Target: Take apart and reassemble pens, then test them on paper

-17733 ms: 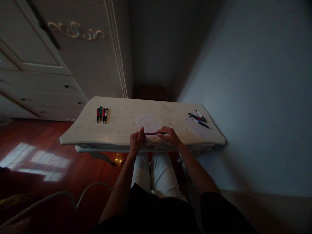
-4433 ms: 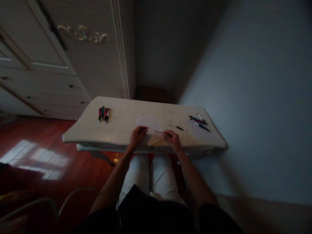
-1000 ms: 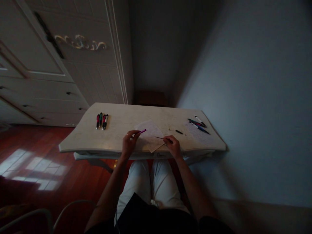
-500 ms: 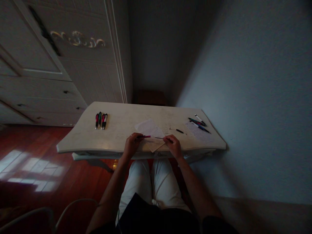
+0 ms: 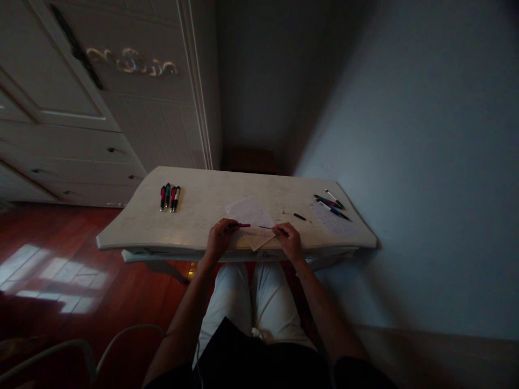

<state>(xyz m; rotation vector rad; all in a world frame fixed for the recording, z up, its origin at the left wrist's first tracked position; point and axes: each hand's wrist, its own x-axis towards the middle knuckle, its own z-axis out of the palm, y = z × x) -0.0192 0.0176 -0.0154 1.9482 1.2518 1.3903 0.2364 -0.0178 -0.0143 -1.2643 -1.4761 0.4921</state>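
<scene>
Over the front edge of the desk, my left hand (image 5: 221,236) is closed on a pink pen barrel (image 5: 244,225) that points to the right. My right hand (image 5: 288,239) pinches a thin dark pen refill (image 5: 265,227), its free end aimed at the barrel. A small gap separates the two. Beneath them lie sheets of paper (image 5: 249,208), one corner (image 5: 254,246) reaching the desk's front edge. Right of the papers rests a short black pen part (image 5: 299,216), with tiny bits near it that are too small to name.
Several pens (image 5: 173,199) lie side by side on the left of the white desk (image 5: 203,189). More pens (image 5: 330,202) sit on the right, partly over a written sheet (image 5: 334,222). A wall (image 5: 425,162) borders the right side; a white cabinet (image 5: 162,124) stands behind left.
The pen barrel and the refill look slightly farther apart. Both hands keep their grips in nearly the same place. The whole view has shifted a little.
</scene>
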